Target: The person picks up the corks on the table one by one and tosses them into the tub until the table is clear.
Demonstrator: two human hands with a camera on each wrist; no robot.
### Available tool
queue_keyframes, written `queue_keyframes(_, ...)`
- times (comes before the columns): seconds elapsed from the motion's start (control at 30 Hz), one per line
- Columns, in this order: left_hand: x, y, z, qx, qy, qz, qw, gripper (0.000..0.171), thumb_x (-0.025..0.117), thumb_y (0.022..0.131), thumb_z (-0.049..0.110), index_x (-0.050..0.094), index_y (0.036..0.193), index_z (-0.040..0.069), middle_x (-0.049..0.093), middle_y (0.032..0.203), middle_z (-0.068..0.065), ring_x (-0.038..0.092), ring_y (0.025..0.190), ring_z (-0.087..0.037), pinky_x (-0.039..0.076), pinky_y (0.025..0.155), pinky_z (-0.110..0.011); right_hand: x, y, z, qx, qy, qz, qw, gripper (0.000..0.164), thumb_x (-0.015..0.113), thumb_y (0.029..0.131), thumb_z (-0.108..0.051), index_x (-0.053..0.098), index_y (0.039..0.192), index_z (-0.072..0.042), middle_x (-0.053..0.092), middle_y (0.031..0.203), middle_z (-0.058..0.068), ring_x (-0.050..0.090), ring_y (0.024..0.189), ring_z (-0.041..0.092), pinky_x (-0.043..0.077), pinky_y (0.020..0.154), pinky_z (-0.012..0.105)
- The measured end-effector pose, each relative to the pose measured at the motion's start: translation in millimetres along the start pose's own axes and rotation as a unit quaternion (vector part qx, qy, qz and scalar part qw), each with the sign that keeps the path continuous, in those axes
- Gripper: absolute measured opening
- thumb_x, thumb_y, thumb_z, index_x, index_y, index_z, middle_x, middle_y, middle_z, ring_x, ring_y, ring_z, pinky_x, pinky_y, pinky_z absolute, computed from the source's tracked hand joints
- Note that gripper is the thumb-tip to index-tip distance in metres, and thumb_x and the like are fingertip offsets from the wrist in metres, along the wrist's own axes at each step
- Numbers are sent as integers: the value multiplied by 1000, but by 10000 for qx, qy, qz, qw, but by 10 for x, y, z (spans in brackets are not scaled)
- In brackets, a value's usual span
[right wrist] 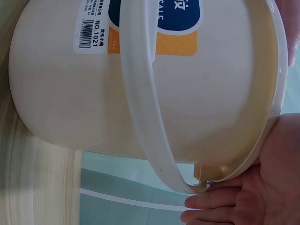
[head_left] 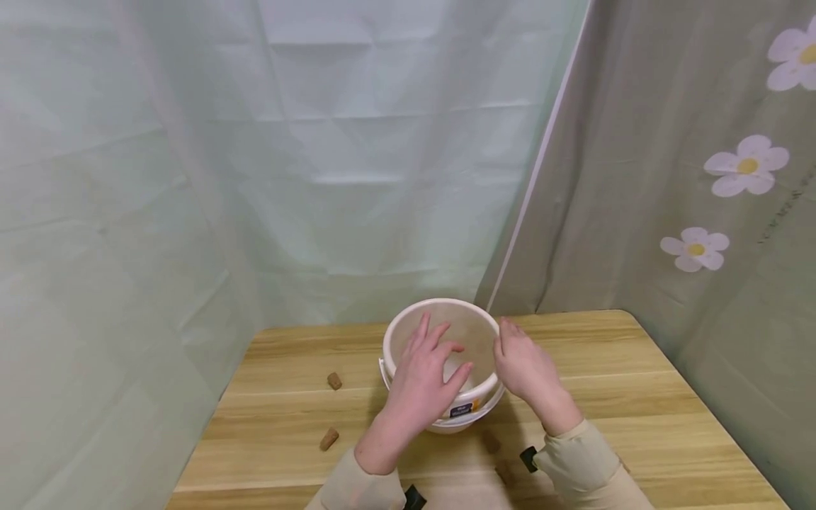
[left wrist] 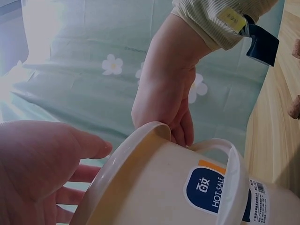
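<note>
A cream plastic bucket [head_left: 474,319] stands on the table, its white handle [right wrist: 140,89] hanging down around the near side. A blue and orange label [left wrist: 204,187] is stuck below the rim. My left hand [head_left: 421,379] is over the bucket's near left rim with fingers spread above the opening, holding nothing visible. At the right side, my right hand [head_left: 525,361] holds the rim, with fingers [right wrist: 211,201] along the outside by the handle joint. Its thumb is hidden in the right wrist view. Within the bucket, the part behind my left hand cannot be seen.
Two corks, one farther [head_left: 334,381] and one nearer [head_left: 329,439], lie left of the bucket on the wooden table [head_left: 274,397]. Two more brown pieces [head_left: 491,442] lie in shadow at its near right. Curtains [head_left: 382,177] hang behind the table.
</note>
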State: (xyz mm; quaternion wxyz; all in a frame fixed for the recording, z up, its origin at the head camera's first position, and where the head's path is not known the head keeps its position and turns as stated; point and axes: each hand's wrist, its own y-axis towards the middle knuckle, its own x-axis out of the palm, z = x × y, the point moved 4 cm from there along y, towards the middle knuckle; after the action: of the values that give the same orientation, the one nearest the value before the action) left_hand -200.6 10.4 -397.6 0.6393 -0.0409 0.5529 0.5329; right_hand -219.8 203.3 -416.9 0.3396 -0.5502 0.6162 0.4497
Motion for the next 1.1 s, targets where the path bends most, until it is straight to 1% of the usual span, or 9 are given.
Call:
queue_keyframes(0.13, -25, -14, -11, 12, -44, 48, 10000, 23, 78, 98, 32, 79, 110, 12, 60, 150, -21, 31, 155, -51, 34, 122, -66, 10, -3, -14, -7, 18, 12, 10000, 56, 36, 114, -22, 41, 156, 13, 47, 157, 33, 47, 145, 50, 43, 114, 66)
queue_keyframes(0.33, -92, -25, -29, 95, -157, 301, 9994, 20, 80, 96, 27, 80, 107, 10, 63, 146, -21, 36, 151, -54, 35, 120, -67, -1, -3, -16, -21, 73, 22, 10000, 56, 35, 113, -21, 40, 156, 15, 47, 157, 33, 47, 145, 51, 42, 116, 66)
queue_keyframes(0.47, -126, -45, -47, 92, -209, 370, 9991, 19, 80, 96, 26, 80, 106, 10, 64, 146, -21, 38, 151, -53, 34, 120, -69, -4, -6, -10, -15, 90, -8, 10000, 56, 34, 113, -21, 39, 157, 15, 46, 158, 33, 46, 146, 50, 40, 117, 65)
queue_keyframes(0.73, -190, -66, -87, 51, -657, 627, 9959, 14, 81, 94, 20, 80, 103, 8, 66, 141, -20, 43, 148, -52, 33, 121, -69, -15, 2, -10, -23, 130, -87, 9999, 57, 32, 114, -22, 37, 158, 14, 43, 160, 33, 44, 147, 50, 37, 119, 65)
queue_keyframes(0.87, -204, -75, -107, 71, -623, 698, 9956, 15, 81, 94, 21, 80, 102, 8, 67, 141, -19, 44, 148, -50, 35, 121, -67, -22, -4, -10, -51, 103, -99, 9999, 57, 32, 114, -22, 37, 157, 15, 43, 160, 33, 44, 147, 51, 37, 119, 64)
queue_keyframes(0.97, -215, -90, -129, 82, -605, 715, 9956, 16, 81, 94, 21, 80, 103, 8, 66, 141, -19, 44, 147, -50, 36, 119, -68, -25, -10, -16, -54, 79, -125, 9999, 57, 32, 114, -22, 37, 157, 15, 43, 160, 33, 44, 147, 51, 37, 119, 64)
queue_keyframes(1.1, -256, -121, -171, 78, -702, 802, 9943, 16, 81, 94, 19, 79, 105, 7, 65, 142, -21, 44, 147, -52, 37, 118, -69, -22, -13, -23, -40, 80, -155, 9998, 57, 32, 114, -22, 37, 158, 15, 42, 160, 33, 43, 148, 51, 37, 120, 64)
